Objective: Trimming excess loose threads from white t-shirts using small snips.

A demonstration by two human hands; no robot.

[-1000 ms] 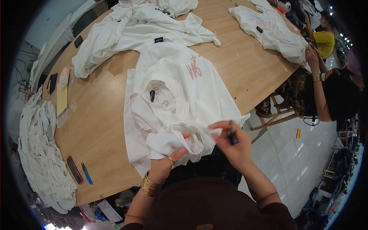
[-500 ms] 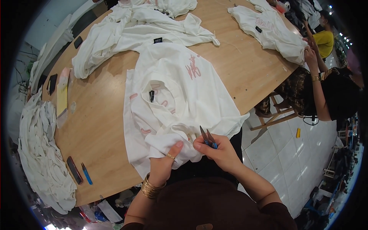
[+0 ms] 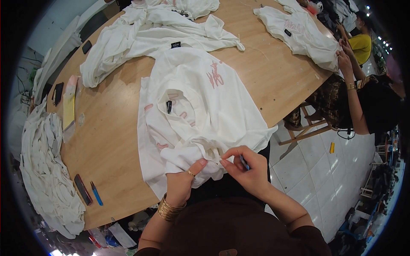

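Note:
A white shirt (image 3: 230, 104) with pink lettering and a dark neck label lies before me, its near end bunched up at the table's edge. My left hand (image 3: 181, 183) is closed on the bunched cloth, thumb on top. At the cloth's right side, my right hand (image 3: 250, 168) pinches with thumb and index finger at the fabric's edge; whatever is between the fingertips is too small to make out. Blue-handled thread snips (image 3: 244, 162) are tucked inside that same hand, their blades mostly hidden by the fingers.
More white garments (image 3: 141, 36) are heaped at the back, and a white pile (image 3: 47, 170) hangs over the left edge. A phone (image 3: 83, 189) and blue snips (image 3: 96, 193) lie at left. A co-worker's hands (image 3: 346, 62) hold another white shirt (image 3: 299, 36) at right.
The snips' blades, pointing up before, have turned down into my right hand. Its thumb and index finger now pinch at the cloth's edge. The left hand has barely moved.

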